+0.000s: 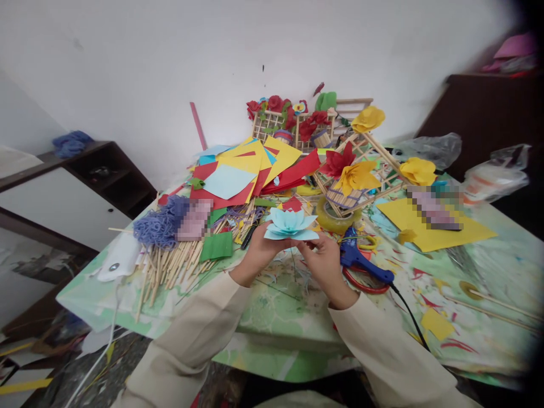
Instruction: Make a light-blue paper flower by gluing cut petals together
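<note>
A light blue paper flower (291, 222) with pointed, layered petals is held up between my two hands, above the near middle of the table. My left hand (263, 249) is closed on its left underside, the fingers partly hidden by the petals. On the other side, my right hand (325, 260) pinches the lower petals between thumb and fingers. A thin dark stem or wire hangs below the flower. Just right of my right hand lies a blue hot glue gun (361, 258) with a black cord, over red-handled scissors (368, 286).
Thin wooden sticks (170, 269) and purple yarn (156, 224) lie at left. Coloured paper sheets (229, 178) are piled behind the flower. A stick lattice with yellow and red paper flowers (359, 177) stands right of centre, near a tape roll (335, 218). A bagged cup (487, 181) sits far right.
</note>
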Demonstrator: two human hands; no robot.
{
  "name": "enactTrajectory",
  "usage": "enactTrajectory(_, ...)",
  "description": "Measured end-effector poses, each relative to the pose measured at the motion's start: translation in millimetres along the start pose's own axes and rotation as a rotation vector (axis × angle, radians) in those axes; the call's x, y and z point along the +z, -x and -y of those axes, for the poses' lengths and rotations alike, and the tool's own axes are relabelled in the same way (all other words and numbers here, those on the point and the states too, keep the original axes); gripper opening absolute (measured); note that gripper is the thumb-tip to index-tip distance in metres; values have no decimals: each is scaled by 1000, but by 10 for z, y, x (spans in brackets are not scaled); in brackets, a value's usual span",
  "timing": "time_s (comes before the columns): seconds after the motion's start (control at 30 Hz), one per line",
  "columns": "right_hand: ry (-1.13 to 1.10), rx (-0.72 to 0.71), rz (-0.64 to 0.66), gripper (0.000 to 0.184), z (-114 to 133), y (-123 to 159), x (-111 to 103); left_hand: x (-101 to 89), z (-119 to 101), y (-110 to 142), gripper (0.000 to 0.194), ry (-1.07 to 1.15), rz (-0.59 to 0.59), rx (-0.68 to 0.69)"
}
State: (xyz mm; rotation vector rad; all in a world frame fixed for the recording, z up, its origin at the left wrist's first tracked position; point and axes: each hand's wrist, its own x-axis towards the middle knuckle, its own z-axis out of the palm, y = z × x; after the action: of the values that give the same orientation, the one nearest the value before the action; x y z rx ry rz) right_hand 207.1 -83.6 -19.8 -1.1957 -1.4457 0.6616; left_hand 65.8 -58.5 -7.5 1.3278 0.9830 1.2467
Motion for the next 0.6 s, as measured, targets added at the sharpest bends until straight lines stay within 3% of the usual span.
enactTrajectory(0.1, -35, -48, -17, 14, 32, -28, -6, 0, 23, -7, 40, 17, 11, -16)
enactTrajectory(0.27, -340, 186, 12, 13, -3, -22, 66, 42, -44, 9, 40, 59, 3, -18)
enactTrajectory(0.37, -486, 256, -16, 15, 0, 11, 122, 48, -42, 15, 32, 105, 39, -80)
enactTrajectory(0.47, -579, 272, -125, 19, 35, -6, 96, 35, 13, 6, 32, 152, 54, -168)
enactTrajectory(0.6, -680, 219, -327, 24, 37, -133, -97, 16, 63, -10, 35, 256, 13, -277)
